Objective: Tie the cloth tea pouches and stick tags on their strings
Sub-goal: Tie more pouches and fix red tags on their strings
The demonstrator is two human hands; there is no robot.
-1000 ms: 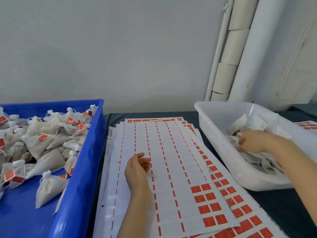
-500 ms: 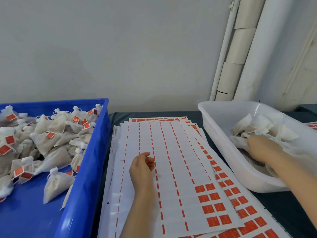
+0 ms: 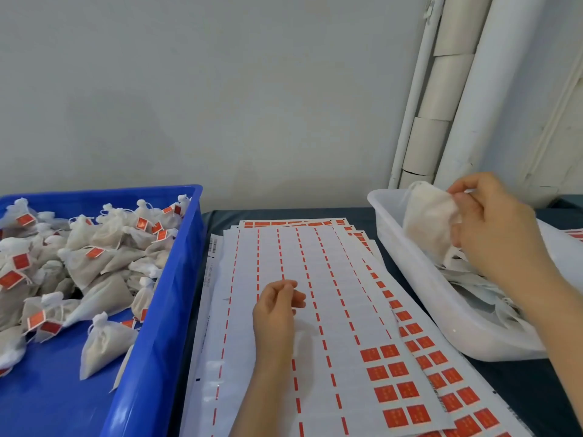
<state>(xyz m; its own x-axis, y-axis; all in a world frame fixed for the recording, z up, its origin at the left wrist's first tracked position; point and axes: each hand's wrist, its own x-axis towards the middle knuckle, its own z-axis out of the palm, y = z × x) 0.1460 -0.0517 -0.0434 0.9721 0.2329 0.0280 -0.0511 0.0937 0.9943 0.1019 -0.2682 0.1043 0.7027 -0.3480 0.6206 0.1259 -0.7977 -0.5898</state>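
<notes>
Now the right hand (image 3: 498, 228) has its fingers (image 3: 470, 197) clamped on a white cloth pouch (image 3: 429, 216), held just above the white tub (image 3: 410, 279). The left hand (image 3: 274, 313) rests on the tag sheet (image 3: 331, 272) on the counter (image 3: 504, 383), fingers loosely curled, holding nothing. Tagged pouches (image 3: 94, 257) lie in the blue crate (image 3: 164, 310).

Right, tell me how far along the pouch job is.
Done: tied, tagged pouches heap the blue crate. In hand: the right hand grips a pouch, no tag visible, above the white tub. Left: more pouches lie inside, and red tags sit on the sheet.
</notes>
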